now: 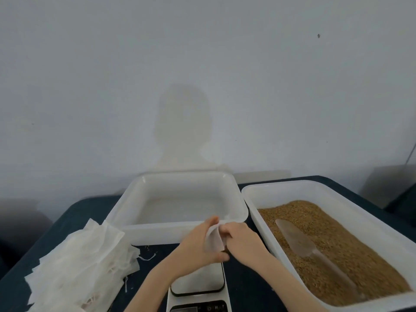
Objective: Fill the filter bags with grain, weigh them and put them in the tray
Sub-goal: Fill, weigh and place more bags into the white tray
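Two hands (221, 240), thin gauzy bag (213, 240)

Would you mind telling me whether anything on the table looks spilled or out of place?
A few dark specks, perhaps stray grains, lie on the table before the empty tray. Otherwise nothing stands out.

Both hands together at centre: left (198, 242), right (242, 240), fingers apparently pinching.
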Demonstrator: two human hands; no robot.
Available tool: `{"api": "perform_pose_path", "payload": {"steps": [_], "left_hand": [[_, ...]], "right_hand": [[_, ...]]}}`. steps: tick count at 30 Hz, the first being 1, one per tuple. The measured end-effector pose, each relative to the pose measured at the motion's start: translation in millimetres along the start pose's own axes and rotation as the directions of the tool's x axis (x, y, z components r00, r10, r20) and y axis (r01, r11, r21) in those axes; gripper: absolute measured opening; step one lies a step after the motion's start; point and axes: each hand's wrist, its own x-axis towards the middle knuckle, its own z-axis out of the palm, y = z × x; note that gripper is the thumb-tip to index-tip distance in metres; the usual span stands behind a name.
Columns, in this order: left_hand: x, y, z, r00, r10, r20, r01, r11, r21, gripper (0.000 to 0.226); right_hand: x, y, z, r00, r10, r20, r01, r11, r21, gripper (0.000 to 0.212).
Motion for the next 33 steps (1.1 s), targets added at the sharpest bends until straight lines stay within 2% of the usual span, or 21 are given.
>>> {"api": "perform_pose_path", "payload": {"steps": [2, 6, 8, 13, 20, 24, 29, 30, 33], "left_hand": [[0.7, -1.5, 1.8, 0.999, -0.025, 0.036, 0.023, 0.998, 0.054, 0.094], [4.1, 0.8, 5.5, 0.999, -0.029, -0.033, 0.029, 1.000, 0.004, 0.061], [5.1, 0.7, 6.4, 0.999, -0.033, -0.033, 0.033, 0.999, 0.007, 0.052], [7.7, -3.7, 5.8, 0.999, -0.001, -0.055, 0.008, 0.993, 0.121, 0.035], [8.2, -9.0, 5.4, 0.998, 0.027, -0.062, -0.018, 0.988, 0.151, 0.034], [9.9, -7.9, 7.5, 0.993, 0.036, -0.108, -0.029, 0.998, 0.064, 0.026], [15.1, -8.9, 9.6, 0.990, 0.019, -0.142, -0.004, 0.994, 0.107, 0.025], [16.4, -9.7, 10.1, 0.989, 0.013, -0.146, 0.003, 0.994, 0.111, 0.025], [19.4, -13.0, 11.3, 0.989, -0.013, -0.150, 0.032, 0.992, 0.124, 0.021]], "right_hand": [[1.3, 1.3, -3.9, 1.000, -0.012, 0.010, 0.012, 0.999, 0.039, 0.024], [0.7, 3.0, -9.1, 0.998, -0.021, 0.062, 0.014, 0.994, 0.111, 0.017], [0.1, 5.1, -11.5, 0.997, -0.038, 0.074, 0.031, 0.996, 0.087, 0.008], [-1.4, 9.1, -17.4, 0.988, -0.099, 0.115, 0.092, 0.994, 0.063, 0.025], [-1.0, 16.7, -21.5, 0.985, -0.121, 0.126, 0.111, 0.990, 0.087, 0.018], [-2.0, 20.7, -26.9, 0.985, -0.129, 0.114, 0.112, 0.982, 0.150, 0.014], [-3.1, 22.5, -34.8, 0.986, -0.165, 0.021, 0.152, 0.947, 0.282, 0.010], [-4.5, 20.5, -35.6, 0.986, -0.167, 0.020, 0.155, 0.946, 0.284, 0.011], [-7.3, 14.4, -31.1, 0.985, -0.172, 0.027, 0.162, 0.964, 0.212, 0.032]]}}
